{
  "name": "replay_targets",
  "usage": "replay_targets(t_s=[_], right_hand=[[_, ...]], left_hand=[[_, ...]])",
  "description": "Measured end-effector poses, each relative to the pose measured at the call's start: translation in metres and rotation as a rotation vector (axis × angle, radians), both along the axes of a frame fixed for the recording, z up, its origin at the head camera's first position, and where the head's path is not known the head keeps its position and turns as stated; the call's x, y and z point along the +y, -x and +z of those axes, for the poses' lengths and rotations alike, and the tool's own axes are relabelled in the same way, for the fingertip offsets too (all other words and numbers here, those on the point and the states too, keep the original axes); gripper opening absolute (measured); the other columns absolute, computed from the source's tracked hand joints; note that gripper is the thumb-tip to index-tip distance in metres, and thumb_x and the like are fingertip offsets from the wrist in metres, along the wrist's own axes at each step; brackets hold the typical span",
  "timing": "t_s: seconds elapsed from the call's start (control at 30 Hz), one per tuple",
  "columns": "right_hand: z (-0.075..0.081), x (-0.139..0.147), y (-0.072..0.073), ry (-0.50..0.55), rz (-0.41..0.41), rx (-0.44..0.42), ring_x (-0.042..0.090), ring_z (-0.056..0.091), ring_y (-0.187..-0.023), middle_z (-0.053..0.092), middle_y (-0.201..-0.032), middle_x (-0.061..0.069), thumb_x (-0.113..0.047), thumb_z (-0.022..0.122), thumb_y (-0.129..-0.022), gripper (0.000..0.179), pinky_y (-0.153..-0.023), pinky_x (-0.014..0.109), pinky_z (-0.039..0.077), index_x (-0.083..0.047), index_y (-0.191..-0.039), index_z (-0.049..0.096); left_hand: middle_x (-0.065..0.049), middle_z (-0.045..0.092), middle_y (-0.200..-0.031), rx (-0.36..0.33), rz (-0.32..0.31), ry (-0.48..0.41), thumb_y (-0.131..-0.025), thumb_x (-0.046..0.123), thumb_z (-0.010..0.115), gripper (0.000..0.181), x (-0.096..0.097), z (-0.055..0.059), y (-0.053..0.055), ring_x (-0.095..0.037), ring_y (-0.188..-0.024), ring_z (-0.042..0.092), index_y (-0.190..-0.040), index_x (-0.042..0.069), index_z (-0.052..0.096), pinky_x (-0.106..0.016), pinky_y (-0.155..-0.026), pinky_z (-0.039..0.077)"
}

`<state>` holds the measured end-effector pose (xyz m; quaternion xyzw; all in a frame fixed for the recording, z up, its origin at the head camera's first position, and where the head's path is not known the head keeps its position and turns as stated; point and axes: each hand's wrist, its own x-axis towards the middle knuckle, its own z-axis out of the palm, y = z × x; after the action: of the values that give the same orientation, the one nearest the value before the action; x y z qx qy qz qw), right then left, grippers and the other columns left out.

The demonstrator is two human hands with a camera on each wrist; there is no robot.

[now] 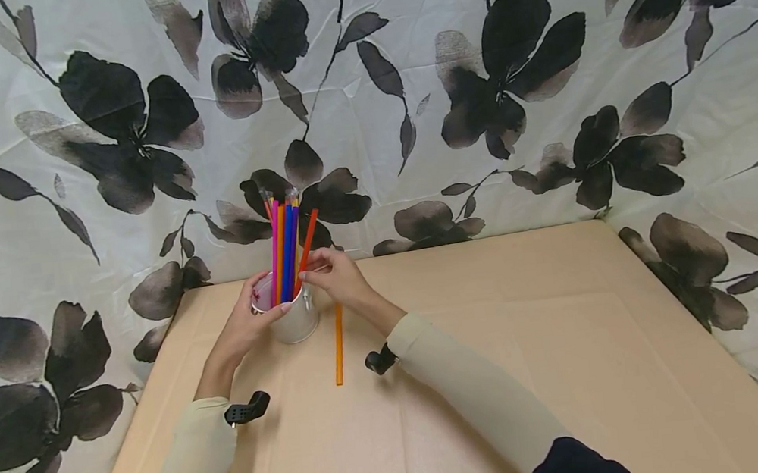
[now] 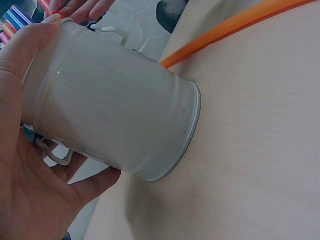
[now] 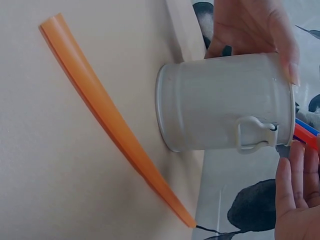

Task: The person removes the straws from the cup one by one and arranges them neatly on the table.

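Hiding partly inside pail [image 1: 297,325], red stick [image 1: 308,239]

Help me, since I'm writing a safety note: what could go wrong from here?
The tall sticks rise well above the white cup, so it might tip if the left hand loosened its hold.
The red stick, pinched by the right hand, leans close to the others and could snag them.
The orange strip lies loose on the table beside the cup; a stray nudge might shift it.
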<state>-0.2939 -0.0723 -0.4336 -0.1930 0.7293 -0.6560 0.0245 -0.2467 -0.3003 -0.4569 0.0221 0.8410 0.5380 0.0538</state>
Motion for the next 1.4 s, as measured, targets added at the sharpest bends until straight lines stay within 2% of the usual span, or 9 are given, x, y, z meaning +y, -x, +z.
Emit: replay_targets(t_s=[0.13,0.33,0.4,0.6,0.83,1.03,1.13,1.33,1.4], right_hand=[[0.002,0.001,0.001,0.051,0.013,-0.008,0.020,0.071,-0.090,0.069,-0.103,0.009,-0.009,0.073,-0.094,0.021,-0.085,0.027,0.060,-0.001,-0.112,0.066],[0.005,0.003,0.001,0.113,0.031,-0.031,0.040,0.070,-0.099,0.068,-0.105,0.014,-0.007,0.070,-0.095,0.021,-0.085,0.028,0.060,0.001,-0.113,0.064],[0.006,0.004,0.001,0.120,0.028,-0.035,0.042,0.069,-0.100,0.067,-0.105,0.013,-0.007,0.071,-0.095,0.021,-0.085,0.028,0.060,0.001,-0.114,0.064],[0.008,0.006,0.001,0.140,0.004,-0.021,0.041,0.070,-0.100,0.067,-0.105,0.012,-0.009,0.070,-0.096,0.021,-0.086,0.028,0.060,-0.001,-0.114,0.065],[0.017,0.012,0.003,0.207,0.007,0.043,0.044,0.069,-0.103,0.065,-0.106,0.012,-0.006,0.065,-0.098,0.025,-0.088,0.029,0.060,0.001,-0.122,0.063],[0.029,0.019,0.006,0.224,-0.008,0.095,0.034,0.072,-0.093,0.066,-0.104,0.013,-0.005,0.067,-0.097,0.025,-0.085,0.030,0.061,0.001,-0.121,0.064],[0.034,0.023,0.007,0.229,-0.013,0.110,0.033,0.071,-0.094,0.065,-0.106,0.014,-0.006,0.067,-0.097,0.026,-0.086,0.031,0.060,0.002,-0.122,0.063],[0.047,0.036,0.005,0.256,-0.025,0.121,0.031,0.071,-0.094,0.065,-0.111,0.017,-0.008,0.066,-0.098,0.028,-0.089,0.034,0.060,0.003,-0.124,0.061],[0.050,0.040,0.004,0.274,-0.029,0.120,0.031,0.070,-0.094,0.065,-0.111,0.017,-0.007,0.067,-0.098,0.028,-0.089,0.034,0.060,0.003,-0.124,0.061]], left_hand=[[-0.014,0.020,-0.164,-0.002,0.003,-0.007,-0.089,0.042,0.076,0.100,0.000,0.000,0.000,-0.042,-0.149,0.021,-0.162,0.030,0.009,-0.070,-0.115,0.028],[-0.015,0.020,-0.165,-0.006,0.000,-0.001,-0.090,0.042,0.075,0.099,0.000,-0.001,0.002,-0.043,-0.150,0.020,-0.162,0.030,0.009,-0.069,-0.115,0.027],[-0.016,0.019,-0.165,-0.009,-0.004,-0.006,-0.091,0.040,0.075,0.098,0.000,-0.001,0.003,-0.044,-0.150,0.019,-0.163,0.029,0.009,-0.069,-0.116,0.027],[-0.018,0.019,-0.164,-0.018,-0.011,-0.020,-0.093,0.035,0.073,0.095,-0.001,-0.001,0.004,-0.045,-0.150,0.018,-0.163,0.027,0.010,-0.070,-0.116,0.025],[-0.015,0.020,-0.164,-0.001,-0.007,0.001,-0.090,0.043,0.075,0.098,0.000,0.000,0.001,-0.043,-0.149,0.022,-0.162,0.031,0.009,-0.067,-0.116,0.029],[-0.017,0.019,-0.165,-0.008,-0.012,0.016,-0.090,0.043,0.075,0.102,-0.001,-0.002,0.004,-0.045,-0.149,0.021,-0.163,0.025,0.007,-0.068,-0.115,0.029],[-0.017,0.018,-0.165,-0.012,-0.014,0.011,-0.090,0.043,0.076,0.102,0.000,0.002,0.002,-0.045,-0.149,0.021,-0.163,0.024,0.008,-0.068,-0.114,0.029],[-0.021,0.019,-0.163,-0.020,-0.028,-0.009,-0.091,0.038,0.076,0.100,0.010,0.024,-0.010,-0.047,-0.148,0.021,-0.163,0.020,0.009,-0.069,-0.114,0.029],[-0.023,0.019,-0.162,-0.021,-0.034,-0.016,-0.091,0.037,0.075,0.099,0.012,0.027,-0.012,-0.048,-0.147,0.021,-0.163,0.018,0.009,-0.069,-0.114,0.030]])
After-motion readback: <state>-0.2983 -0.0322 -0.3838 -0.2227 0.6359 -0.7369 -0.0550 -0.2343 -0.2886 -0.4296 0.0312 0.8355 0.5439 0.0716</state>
